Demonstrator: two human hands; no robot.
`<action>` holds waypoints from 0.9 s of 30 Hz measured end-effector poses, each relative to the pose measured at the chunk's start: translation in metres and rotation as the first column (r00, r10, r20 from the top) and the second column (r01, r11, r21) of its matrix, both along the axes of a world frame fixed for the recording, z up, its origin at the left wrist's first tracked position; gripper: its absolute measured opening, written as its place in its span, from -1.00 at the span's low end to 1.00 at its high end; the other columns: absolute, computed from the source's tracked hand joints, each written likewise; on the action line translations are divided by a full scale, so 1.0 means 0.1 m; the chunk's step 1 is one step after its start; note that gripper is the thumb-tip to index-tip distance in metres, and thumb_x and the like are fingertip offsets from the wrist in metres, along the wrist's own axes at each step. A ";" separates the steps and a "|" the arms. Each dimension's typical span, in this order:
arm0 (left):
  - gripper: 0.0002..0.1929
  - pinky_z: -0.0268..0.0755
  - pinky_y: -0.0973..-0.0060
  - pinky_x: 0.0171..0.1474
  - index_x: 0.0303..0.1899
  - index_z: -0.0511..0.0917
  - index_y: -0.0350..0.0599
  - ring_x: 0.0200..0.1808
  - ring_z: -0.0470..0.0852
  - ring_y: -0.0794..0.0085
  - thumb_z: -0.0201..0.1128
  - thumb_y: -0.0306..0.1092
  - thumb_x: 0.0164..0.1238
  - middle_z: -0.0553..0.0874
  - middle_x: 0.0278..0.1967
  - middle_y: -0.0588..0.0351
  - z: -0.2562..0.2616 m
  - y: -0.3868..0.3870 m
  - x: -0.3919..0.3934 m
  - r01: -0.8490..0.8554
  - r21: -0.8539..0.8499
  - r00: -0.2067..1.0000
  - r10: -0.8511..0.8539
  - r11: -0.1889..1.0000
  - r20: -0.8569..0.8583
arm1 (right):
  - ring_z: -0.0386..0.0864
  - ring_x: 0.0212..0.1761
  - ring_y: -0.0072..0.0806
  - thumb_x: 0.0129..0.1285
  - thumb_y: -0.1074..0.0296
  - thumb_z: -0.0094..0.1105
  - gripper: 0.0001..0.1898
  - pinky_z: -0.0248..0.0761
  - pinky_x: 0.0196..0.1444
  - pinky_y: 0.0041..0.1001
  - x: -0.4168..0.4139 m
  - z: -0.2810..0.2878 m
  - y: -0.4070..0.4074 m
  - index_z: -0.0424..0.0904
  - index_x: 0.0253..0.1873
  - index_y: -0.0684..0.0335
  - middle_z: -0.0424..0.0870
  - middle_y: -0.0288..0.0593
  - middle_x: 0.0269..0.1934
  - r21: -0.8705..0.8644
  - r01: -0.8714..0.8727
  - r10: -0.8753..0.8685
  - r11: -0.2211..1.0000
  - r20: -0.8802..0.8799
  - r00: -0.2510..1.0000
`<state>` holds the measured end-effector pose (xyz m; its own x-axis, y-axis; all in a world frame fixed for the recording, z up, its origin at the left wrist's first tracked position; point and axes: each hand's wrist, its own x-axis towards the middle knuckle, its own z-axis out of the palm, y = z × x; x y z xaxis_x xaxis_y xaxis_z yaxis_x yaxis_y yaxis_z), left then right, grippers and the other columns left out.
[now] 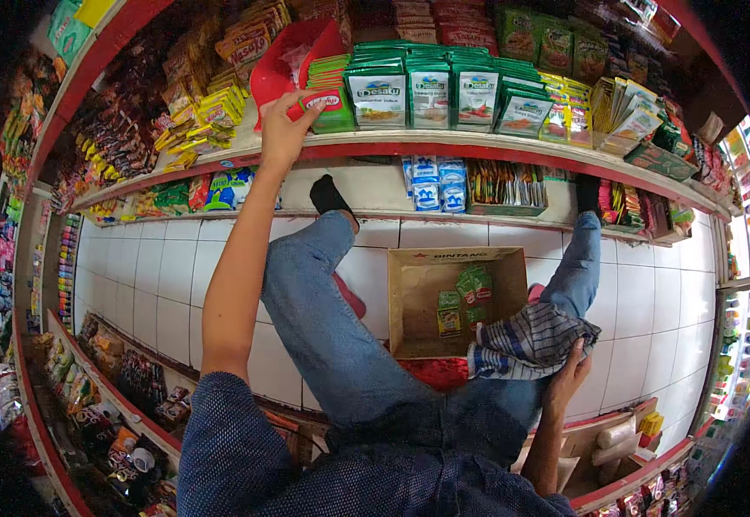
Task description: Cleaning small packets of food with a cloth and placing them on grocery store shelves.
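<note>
My left hand [284,129] reaches up to the shelf, its thumb and fingers on the left edge of a stack of green sachets [333,113] with red labels. Just behind and left of that hand is a red plastic bin [300,55], tilted. My right hand [568,375] holds a striped grey, white and blue cloth [533,342], bunched over my knee. Between my legs on the floor sits an open cardboard box [417,304]. Several green sachets [475,284] and a yellow-and-black one [449,321] lie inside it.
Upright green-and-white Desaku seasoning packets [378,97] line the shelf, with yellow sachets [216,110] left of the bin. On the lower shelf stand blue-and-white packets [439,184] and a box of sachets [507,187]. My feet touch that shelf. Stocked shelves [123,413] are behind me.
</note>
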<state>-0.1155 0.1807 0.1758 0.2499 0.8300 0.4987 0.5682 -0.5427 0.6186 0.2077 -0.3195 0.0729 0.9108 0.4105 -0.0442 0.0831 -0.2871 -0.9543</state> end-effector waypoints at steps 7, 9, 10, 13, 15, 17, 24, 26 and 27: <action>-0.57 0.17 0.27 0.28 0.01 0.68 -0.08 0.11 0.49 0.16 0.49 -0.10 0.16 0.69 -0.07 0.00 0.16 -0.16 0.02 0.012 0.154 0.975 0.023 0.988 -0.220 | 0.44 0.10 -0.28 0.55 0.06 -0.01 -0.53 0.27 0.22 -0.33 0.06 -0.01 -0.05 0.47 0.19 0.44 0.52 0.01 0.08 -0.052 -0.043 0.040 0.998 -0.061 0.997; -0.39 0.14 0.25 0.28 0.17 0.53 -0.10 0.13 0.46 0.11 0.52 -0.10 0.09 0.60 0.03 -0.02 0.25 -0.32 0.18 -0.006 0.339 0.998 0.029 0.941 -0.062 | 0.45 0.10 -0.28 0.54 0.04 -0.01 -0.53 0.27 0.21 -0.34 0.09 -0.11 -0.09 0.48 0.17 0.43 0.52 0.01 0.07 -0.072 -0.018 0.018 0.997 0.013 1.000; -0.29 0.15 0.20 0.28 0.25 0.38 -0.13 0.16 0.42 0.09 0.51 -0.15 0.08 0.52 0.08 -0.05 0.27 -0.41 0.24 -0.061 0.393 0.992 0.098 0.917 -0.075 | 0.45 0.10 -0.28 0.54 0.04 -0.01 -0.53 0.27 0.21 -0.34 0.09 -0.11 -0.09 0.48 0.17 0.43 0.52 0.01 0.07 -0.074 -0.015 0.016 0.997 0.013 1.000; -0.33 0.22 0.23 0.26 0.25 0.36 -0.22 0.14 0.42 0.14 0.45 -0.29 0.10 0.50 0.09 -0.03 0.31 -0.68 0.51 0.141 0.540 0.989 -0.098 0.830 -0.108 | 0.45 0.10 -0.30 0.54 0.04 -0.01 -0.53 0.28 0.20 -0.35 0.08 -0.07 -0.08 0.48 0.16 0.42 0.52 0.00 0.07 -0.072 -0.015 0.013 0.997 -0.029 0.999; -0.36 0.24 0.17 0.27 0.23 0.40 -0.15 0.17 0.48 0.05 0.45 -0.24 0.11 0.55 0.14 -0.08 0.21 -0.89 0.85 0.406 0.543 0.913 -0.354 0.735 -0.204 | 0.45 0.08 -0.31 0.54 0.03 0.00 -0.54 0.28 0.20 -0.35 0.07 -0.03 -0.09 0.48 0.15 0.42 0.52 -0.01 0.06 -0.022 -0.009 0.009 1.000 -0.016 1.000; -0.39 0.33 0.13 0.23 0.24 0.43 -0.08 0.14 0.53 0.10 0.42 -0.21 0.14 0.57 0.13 -0.01 0.03 -1.11 1.24 0.675 0.373 0.738 -0.585 0.637 -0.336 | 0.45 0.08 -0.32 0.54 0.01 0.00 -0.52 0.28 0.20 -0.36 0.07 0.02 -0.10 0.47 0.16 0.41 0.52 -0.01 0.06 -0.059 -0.012 0.010 0.998 -0.041 0.999; -0.54 0.38 0.26 0.24 0.19 0.47 -0.04 0.19 0.52 0.25 0.19 -0.04 0.36 0.59 0.10 0.01 -1.61 -1.65 1.81 0.945 -0.162 0.098 -0.718 0.285 -0.689 | 0.41 0.17 -0.31 0.50 -0.06 0.04 -0.42 0.27 0.27 -0.36 0.03 -0.05 -0.10 0.40 0.27 0.43 0.43 0.03 0.20 -0.112 0.105 -0.121 0.988 -0.139 0.983; -0.57 0.41 0.23 0.20 0.15 0.51 -0.07 0.18 0.54 0.23 0.20 -0.06 0.35 0.62 0.06 0.00 -1.93 -1.70 1.86 0.906 -0.322 -0.050 -0.685 0.274 -0.726 | 0.40 0.20 -0.30 0.49 -0.07 0.05 -0.37 0.29 0.27 -0.34 0.01 -0.01 -0.09 0.34 0.34 0.43 0.37 0.06 0.27 -0.087 0.058 -0.073 0.995 -0.183 0.980; -0.59 0.45 0.19 0.17 0.10 0.55 -0.10 0.16 0.56 0.22 0.21 -0.08 0.34 0.64 0.01 -0.01 -2.10 -1.77 1.89 0.843 -0.462 -0.204 -0.632 0.275 -0.748 | 0.40 0.20 -0.30 0.49 -0.07 0.05 -0.37 0.29 0.27 -0.34 0.02 -0.01 -0.11 0.34 0.34 0.43 0.37 0.06 0.27 -0.112 0.067 -0.087 0.991 -0.183 0.979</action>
<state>0.0734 0.0041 -0.0344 0.8969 -0.2915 -0.3324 -0.2662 -0.9564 0.1205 0.2093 -0.3302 0.0722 0.9112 0.3232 -0.2554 -0.1201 -0.3847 -0.9152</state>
